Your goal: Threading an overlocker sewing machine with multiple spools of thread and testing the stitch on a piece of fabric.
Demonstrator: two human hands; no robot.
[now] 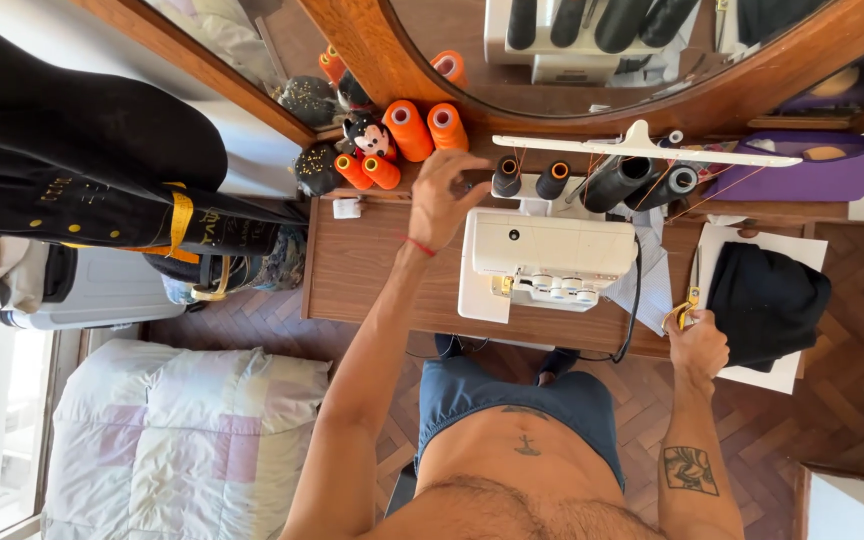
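A herringbone wood floor and brown wooden desk (pixel 372 270); right hand (pixel 697 345) grips yellow-handled scissors (pixel 685 305) by folded black fabric (pixel 767 300); past the white overlock machine (pixel 542 260), open left hand (pixel 442 200) reaches toward orange thread cones (pixel 422 128); black cones (pixel 532 178) already mounted

The left hand (pixel 444 196) reaches, fingers spread, toward orange thread cones (pixel 426 128); the right hand (pixel 696 345) grips yellow-handled scissors (pixel 685 306) beside the white overlock sewing machine (pixel 544 262).
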